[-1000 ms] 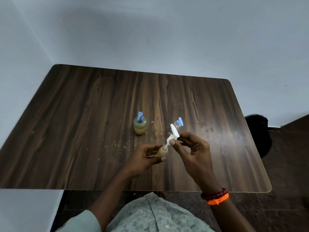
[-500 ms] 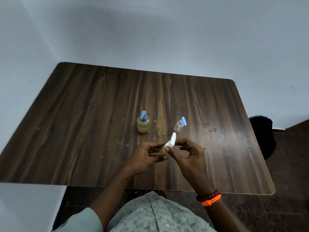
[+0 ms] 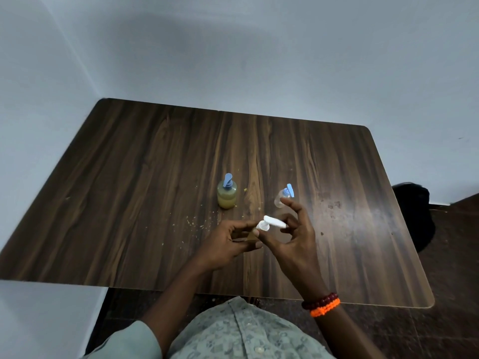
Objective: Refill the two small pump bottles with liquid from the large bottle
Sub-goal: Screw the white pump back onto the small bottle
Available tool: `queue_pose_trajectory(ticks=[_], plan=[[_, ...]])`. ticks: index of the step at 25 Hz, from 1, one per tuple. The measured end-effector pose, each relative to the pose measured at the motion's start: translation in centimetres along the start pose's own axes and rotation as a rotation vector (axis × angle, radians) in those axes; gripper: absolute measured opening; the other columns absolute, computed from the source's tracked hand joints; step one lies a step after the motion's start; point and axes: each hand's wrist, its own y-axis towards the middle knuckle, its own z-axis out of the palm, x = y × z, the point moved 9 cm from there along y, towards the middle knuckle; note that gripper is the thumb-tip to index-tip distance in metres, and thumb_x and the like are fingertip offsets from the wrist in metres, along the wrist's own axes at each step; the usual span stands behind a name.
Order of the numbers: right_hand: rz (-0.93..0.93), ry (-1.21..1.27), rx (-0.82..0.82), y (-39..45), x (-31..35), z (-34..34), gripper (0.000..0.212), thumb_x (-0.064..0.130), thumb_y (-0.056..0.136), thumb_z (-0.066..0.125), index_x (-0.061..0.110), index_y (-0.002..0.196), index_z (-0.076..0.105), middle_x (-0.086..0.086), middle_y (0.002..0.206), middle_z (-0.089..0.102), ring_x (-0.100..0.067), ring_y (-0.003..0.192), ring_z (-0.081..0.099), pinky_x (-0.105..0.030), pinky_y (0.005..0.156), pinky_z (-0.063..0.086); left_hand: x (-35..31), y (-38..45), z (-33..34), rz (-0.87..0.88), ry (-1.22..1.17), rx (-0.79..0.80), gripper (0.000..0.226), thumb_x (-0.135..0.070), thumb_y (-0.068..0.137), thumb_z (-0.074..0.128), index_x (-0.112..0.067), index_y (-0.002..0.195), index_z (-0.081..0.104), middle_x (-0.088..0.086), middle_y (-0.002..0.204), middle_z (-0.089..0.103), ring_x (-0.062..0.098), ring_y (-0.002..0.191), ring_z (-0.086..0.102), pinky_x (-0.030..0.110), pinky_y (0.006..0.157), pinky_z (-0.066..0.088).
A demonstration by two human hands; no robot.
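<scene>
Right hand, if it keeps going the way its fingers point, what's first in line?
Probably the clear pump bottle: the right hand points away from the person, and its raised fingertip shows right beside that bottle. From one view, depth is unclear.

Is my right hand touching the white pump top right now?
Touching. The head view shows the right hand's thumb and fingertips pinching the white pump top over the small bottle gripped by the left hand.

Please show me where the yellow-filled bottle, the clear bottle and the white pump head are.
yellow-filled bottle [image 3: 227, 197]: head view, on its body.
clear bottle [image 3: 280, 201]: head view, on its clear body, below the blue pump.
white pump head [image 3: 273, 223]: head view, on its nozzle, between the hands.
</scene>
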Motion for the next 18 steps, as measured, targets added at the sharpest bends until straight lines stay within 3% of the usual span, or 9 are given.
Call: queue_pose_trajectory(ticks=[2, 5, 8, 11, 14, 16, 18], plan=[[-0.005, -0.004, 0.023, 0.1, 0.0, 0.4, 0.086, 0.036, 0.072, 0.093, 0.035, 0.144, 0.044, -0.004, 0.104, 0.071, -0.023, 0.104, 0.071, -0.055, 0.093, 0.057, 0.0, 0.0, 0.2, 0.005, -0.009, 0.02, 0.043, -0.002, 0.094, 0.073, -0.016, 0.135, 0.07, 0.0, 0.131, 0.076, 0.017, 0.125, 0.07, 0.039, 0.103, 0.06], [-0.053, -0.026, 0.085, 0.0, 0.2, 0.4, 0.101, 0.019, 0.078, 0.092, 0.025, 0.158, 0.032, 0.003, 0.12, 0.074, -0.019, 0.117, 0.069, -0.047, 0.101, 0.055, 0.0, 0.1, 0.2, 0.004, -0.04, 0.016, 0.04, -0.006, 0.095, 0.072, -0.019, 0.133, 0.07, 0.002, 0.131, 0.076, 0.02, 0.124, 0.071, 0.042, 0.103, 0.06], [-0.072, -0.044, 0.059, 0.0, 0.6, -0.2, 0.082, 0.013, 0.081, 0.089, 0.02, 0.151, 0.046, 0.007, 0.118, 0.076, -0.012, 0.117, 0.071, -0.046, 0.105, 0.056, 0.2, 0.2, 0.0, -0.014, -0.045, 0.015, 0.046, -0.006, 0.091, 0.078, -0.017, 0.135, 0.07, -0.002, 0.131, 0.076, 0.016, 0.125, 0.07, 0.044, 0.105, 0.059], [-0.078, -0.106, 0.019, 0.4, 0.7, -0.1, 0.064, 0.025, 0.077, 0.091, 0.027, 0.132, 0.059, 0.009, 0.104, 0.075, -0.012, 0.105, 0.071, -0.05, 0.095, 0.057, 0.3, 0.3, 0.2, -0.016, -0.011, 0.013, 0.046, -0.006, 0.09, 0.079, -0.023, 0.132, 0.072, -0.004, 0.13, 0.076, 0.015, 0.125, 0.07, 0.045, 0.105, 0.059], [-0.075, -0.126, 0.081, 0.4, 1.0, 0.6, 0.081, 0.034, 0.075, 0.091, 0.029, 0.145, 0.049, 0.014, 0.114, 0.071, -0.009, 0.114, 0.066, -0.038, 0.097, 0.055, -0.1, 0.4, 0.4, -0.003, -0.021, 0.013, 0.043, -0.004, 0.094, 0.073, -0.031, 0.126, 0.072, -0.007, 0.121, 0.079, 0.014, 0.119, 0.072, 0.039, 0.1, 0.062], [-0.114, -0.139, 0.116, 0.1, 1.1, 0.4, 0.091, 0.026, 0.08, 0.089, 0.022, 0.155, 0.039, 0.014, 0.128, 0.07, -0.006, 0.126, 0.063, -0.032, 0.104, 0.051, -0.4, 0.4, 0.3, -0.002, -0.054, 0.005, 0.044, -0.001, 0.094, 0.072, -0.03, 0.126, 0.07, -0.01, 0.117, 0.08, 0.011, 0.117, 0.073, 0.032, 0.095, 0.062], [-0.129, -0.122, 0.09, -0.1, 1.2, 0.2, 0.083, 0.015, 0.082, 0.088, 0.018, 0.153, 0.045, 0.012, 0.126, 0.072, -0.005, 0.126, 0.064, -0.038, 0.109, 0.052, -0.5, 0.3, 0.0, 0.0, -0.07, -0.006, 0.046, 0.001, 0.091, 0.075, -0.026, 0.127, 0.071, -0.009, 0.12, 0.079, 0.011, 0.119, 0.072, 0.031, 0.096, 0.062]])
